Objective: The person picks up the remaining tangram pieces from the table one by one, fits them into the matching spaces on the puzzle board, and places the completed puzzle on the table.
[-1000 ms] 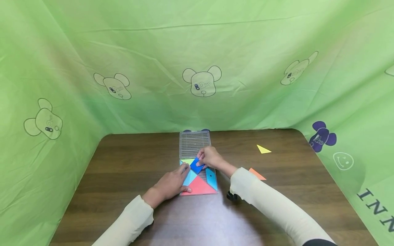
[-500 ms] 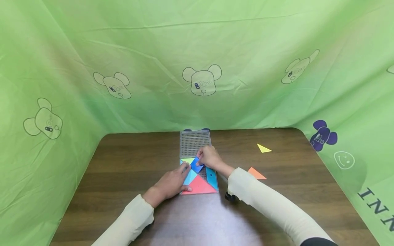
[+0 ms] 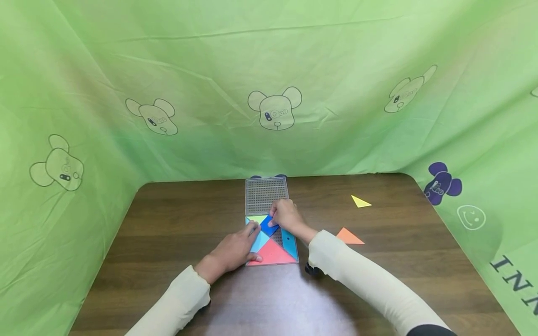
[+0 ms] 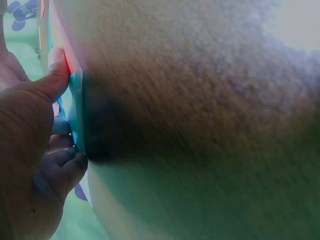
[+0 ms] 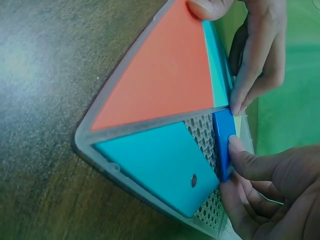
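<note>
The blue tangram square is pinched by the right hand; at six o'clock from it, the red triangle is touched by the left hand, fingers spread wide.

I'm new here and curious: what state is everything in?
Plastic case: open.
Dark blue piece: pinched by the right hand.
Red triangle: in the case, touched by the left hand.
Teal piece: in the case.
Light blue piece: in the case, partly hidden.
Light green piece: in the case, partly hidden.
Yellow triangle: loose on the table.
Orange triangle: loose there.
</note>
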